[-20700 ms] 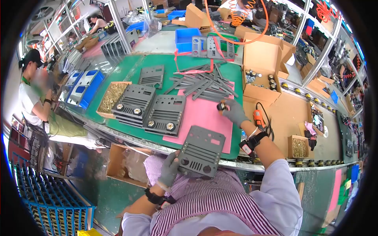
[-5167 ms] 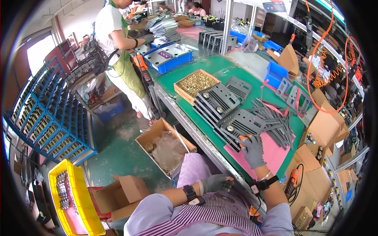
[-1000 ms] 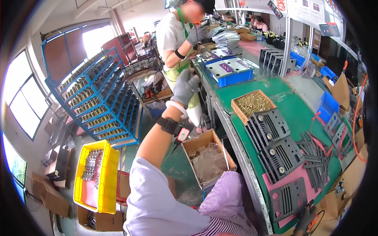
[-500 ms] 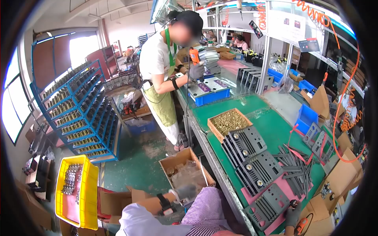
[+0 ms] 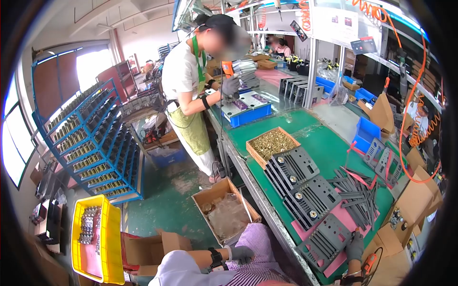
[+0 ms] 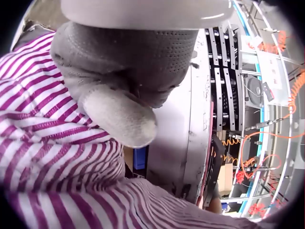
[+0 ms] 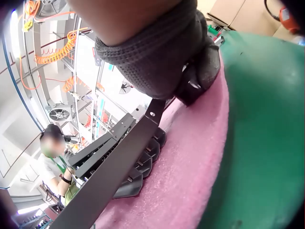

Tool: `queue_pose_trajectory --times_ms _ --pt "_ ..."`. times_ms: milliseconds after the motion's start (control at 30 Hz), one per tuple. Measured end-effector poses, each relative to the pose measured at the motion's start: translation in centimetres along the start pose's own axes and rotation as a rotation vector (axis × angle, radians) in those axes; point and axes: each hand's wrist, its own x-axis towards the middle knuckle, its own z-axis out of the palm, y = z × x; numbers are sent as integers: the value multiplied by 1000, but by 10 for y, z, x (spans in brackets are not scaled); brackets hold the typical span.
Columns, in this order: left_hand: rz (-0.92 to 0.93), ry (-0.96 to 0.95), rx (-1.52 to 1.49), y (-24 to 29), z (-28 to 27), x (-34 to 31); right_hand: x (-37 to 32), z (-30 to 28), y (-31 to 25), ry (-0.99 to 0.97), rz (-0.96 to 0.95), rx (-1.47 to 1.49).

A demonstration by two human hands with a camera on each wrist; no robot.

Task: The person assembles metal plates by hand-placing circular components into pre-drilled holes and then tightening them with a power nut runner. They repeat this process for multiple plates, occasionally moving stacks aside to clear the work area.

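My left hand [image 5: 242, 255], in a grey glove, rests on the striped apron [image 5: 260, 240] over my lap. Its fingers are loosely curled and hold nothing; the thumb [image 6: 121, 117] shows in the left wrist view. At the bench, my gloved right hand [image 5: 355, 245] is at the right edge of a dark grey slotted panel [image 5: 324, 242] on the pink sheet. A small shiny black part [image 7: 190, 88] is pinched between its fingers, mostly hidden by the glove. Behind lie two stacks of like panels, a nearer stack [image 5: 317, 195] and a farther stack [image 5: 298, 164], with brass-coloured nuts on top.
A box of small brass parts [image 5: 272, 144] stands beyond the stacks. Loose dark strips [image 5: 355, 198] lie to the right, with an open carton [image 5: 412, 200] beyond. Another person [image 5: 191, 95] works at a blue bin [image 5: 250, 117]. On the floor are a carton [image 5: 224, 212] and yellow crate [image 5: 98, 238].
My left hand has come down from outstretched at the left to my lap. The slotted panel, in my left hand in the oldest frame, now lies on the pink sheet. The other person's tool has lowered.
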Motion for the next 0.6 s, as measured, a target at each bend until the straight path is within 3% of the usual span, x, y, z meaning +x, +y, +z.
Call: queue_pose_trajectory --times_ms 367,600 --pt "-2 81 13 -4 -5 19 -3 13 4 88 -5 8" --pt "-31 76 78 11 3 7 -1 11 2 40 19 -36"
